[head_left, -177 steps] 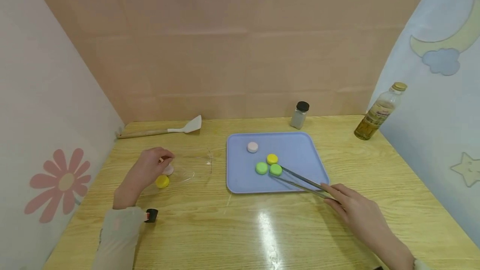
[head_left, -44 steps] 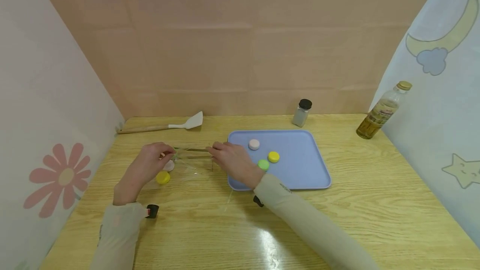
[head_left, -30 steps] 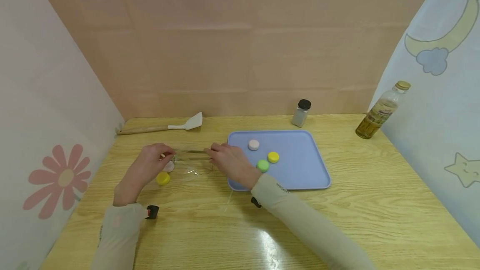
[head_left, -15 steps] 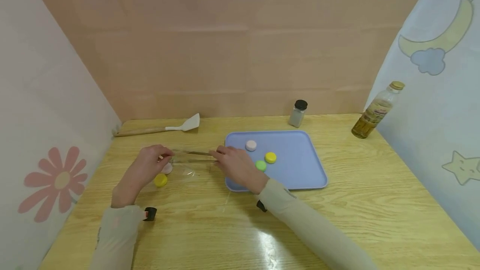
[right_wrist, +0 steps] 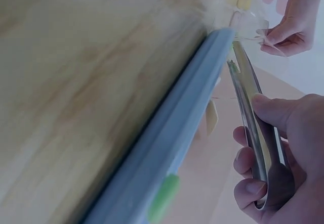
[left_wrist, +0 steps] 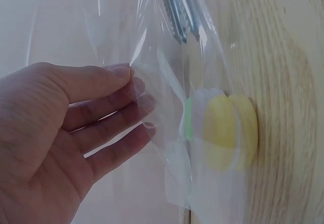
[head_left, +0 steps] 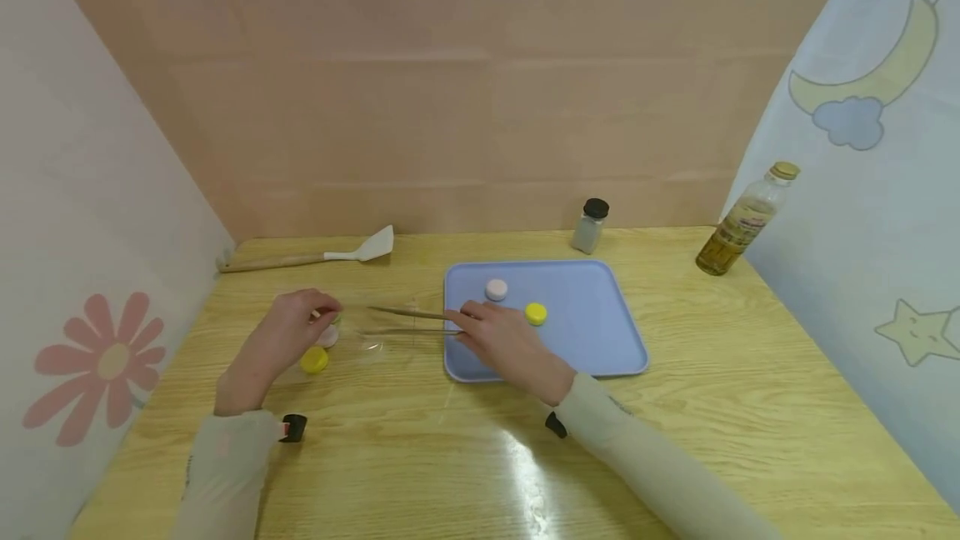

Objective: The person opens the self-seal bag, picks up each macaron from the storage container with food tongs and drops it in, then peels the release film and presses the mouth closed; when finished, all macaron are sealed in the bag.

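Note:
My left hand pinches the edge of a clear plastic bag between thumb and fingers. Through its film in the left wrist view show a yellow macaron, a pale one and a green one. Metal tongs are held in my right hand, over the tray's left edge. Their arms stand apart, nothing visible between the tips, which point toward the bag. On the blue tray lie a pale pink macaron and a yellow macaron; a green macaron shows in the right wrist view.
A spatula with a wooden handle lies at the back left of the wooden table. Behind the tray stands a small jar with a black lid. An oil bottle stands at the back right, near the wall.
My right hand has moved from the tray to the bag, and a green macaron has gone from tray to bag. Lately the tongs have drawn back rightward and spread. The left hand keeps its place.

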The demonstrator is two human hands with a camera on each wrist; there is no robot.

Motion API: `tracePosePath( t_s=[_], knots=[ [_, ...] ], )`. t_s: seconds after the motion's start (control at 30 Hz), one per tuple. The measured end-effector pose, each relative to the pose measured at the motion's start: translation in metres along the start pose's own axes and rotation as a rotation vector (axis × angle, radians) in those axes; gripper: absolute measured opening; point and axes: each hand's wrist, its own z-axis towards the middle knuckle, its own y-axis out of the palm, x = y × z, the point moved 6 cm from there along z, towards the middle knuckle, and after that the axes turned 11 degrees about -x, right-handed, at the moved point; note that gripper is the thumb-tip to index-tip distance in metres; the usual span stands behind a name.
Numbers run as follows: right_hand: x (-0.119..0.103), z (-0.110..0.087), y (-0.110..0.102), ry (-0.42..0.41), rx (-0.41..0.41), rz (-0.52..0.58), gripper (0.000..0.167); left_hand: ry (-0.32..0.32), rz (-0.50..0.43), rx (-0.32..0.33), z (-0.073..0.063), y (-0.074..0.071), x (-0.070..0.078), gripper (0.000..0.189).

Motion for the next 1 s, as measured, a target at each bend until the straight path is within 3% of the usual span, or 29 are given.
tracePosePath(
  t_s=[0.2,0.5,0.8,1.0],
  knots=[
    [0.003,-0.017,-0.014,-0.008,0.047,0.045,0.036,-0.002,-0.008,-0.008,-0.001,-0.001,-0.002,0.011],
    [0.012,-0.052,-0.025,0.001,0.055,0.023,0.038,-0.004,-0.002,-0.007,0.0,-0.001,-0.002,0.011],
    [0.026,-0.09,-0.035,0.048,0.091,0.074,0.042,-0.011,0.002,-0.005,0.0,0.0,-0.004,0.011],
    [0.036,-0.113,-0.053,0.069,0.129,0.079,0.048,-0.017,-0.004,-0.015,0.0,-0.001,-0.003,0.011]
  ],
)
